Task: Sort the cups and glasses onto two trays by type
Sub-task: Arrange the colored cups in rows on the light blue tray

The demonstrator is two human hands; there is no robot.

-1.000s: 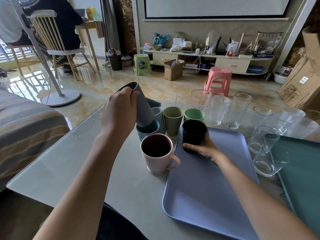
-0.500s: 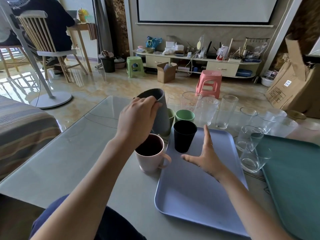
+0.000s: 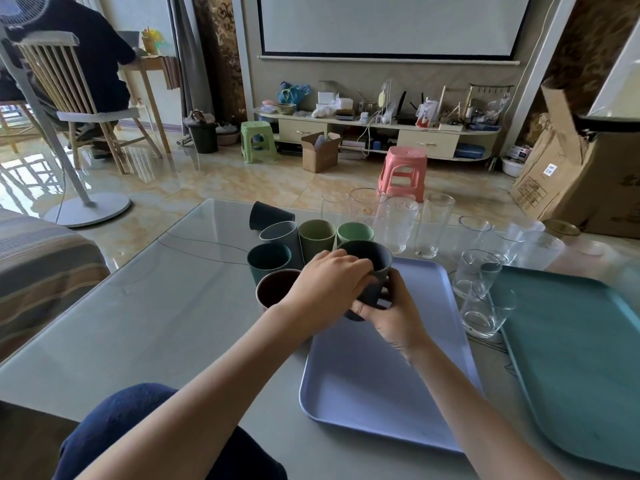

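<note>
My left hand grips a grey cup from above and holds it in the mouth of a black cup, of which only the base shows. My right hand is wrapped around that black cup at the far left corner of the lavender tray. A teal tray lies to the right. Left of the hands stand a pink mug, a teal cup, a grey-blue cup, an olive cup and a green cup.
A dark cup lies on its side behind the coloured cups. Several clear glasses stand behind and between the trays, among them a tall glass and a short glass. The glass table's edge runs close to my knee.
My left hand carried the grey cup rightwards and down into the black cup. My right hand, open half a second ago, has closed on the black cup.
</note>
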